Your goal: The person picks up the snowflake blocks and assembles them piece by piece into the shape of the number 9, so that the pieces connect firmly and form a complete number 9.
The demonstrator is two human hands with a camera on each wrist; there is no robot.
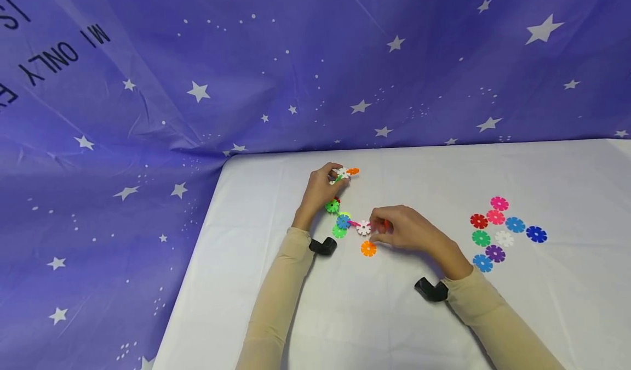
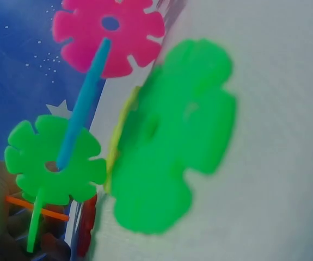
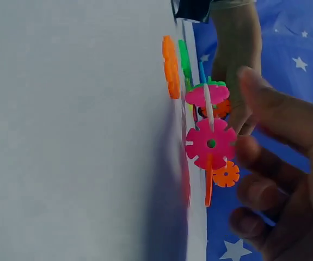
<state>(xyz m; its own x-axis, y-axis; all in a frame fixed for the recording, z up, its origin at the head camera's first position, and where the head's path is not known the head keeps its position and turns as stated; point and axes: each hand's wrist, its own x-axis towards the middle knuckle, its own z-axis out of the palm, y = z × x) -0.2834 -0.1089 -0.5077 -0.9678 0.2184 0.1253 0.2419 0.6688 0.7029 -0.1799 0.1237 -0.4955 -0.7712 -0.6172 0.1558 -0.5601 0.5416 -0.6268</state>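
Note:
Slotted plastic flower discs are joined into a crooked chain. Pinched by my left hand (image 1: pixel 317 190) at the chain's far end is a white slotted disc (image 1: pixel 342 172), with an orange disc (image 1: pixel 353 171) beside it. Along the middle sit a green disc (image 1: pixel 332 206) and a blue disc (image 1: pixel 343 221). By the near end is my right hand (image 1: pixel 401 227), its thumb and fingers apart. In the right wrist view its fingertips (image 3: pixel 249 149) are right at the edge of a pink disc (image 3: pixel 197 142). A loose-looking orange disc (image 1: pixel 368 249) lies below its thumb.
Separate discs lie flat on the right of the white tabletop (image 1: pixel 374 315), among them a red disc (image 1: pixel 479 221), a dark blue disc (image 1: pixel 536 234) and a purple disc (image 1: pixel 495 254). Behind the table hangs a purple star-patterned cloth (image 1: pixel 315 46). Black wrist mounts (image 1: pixel 431 290) stick out from both sleeves.

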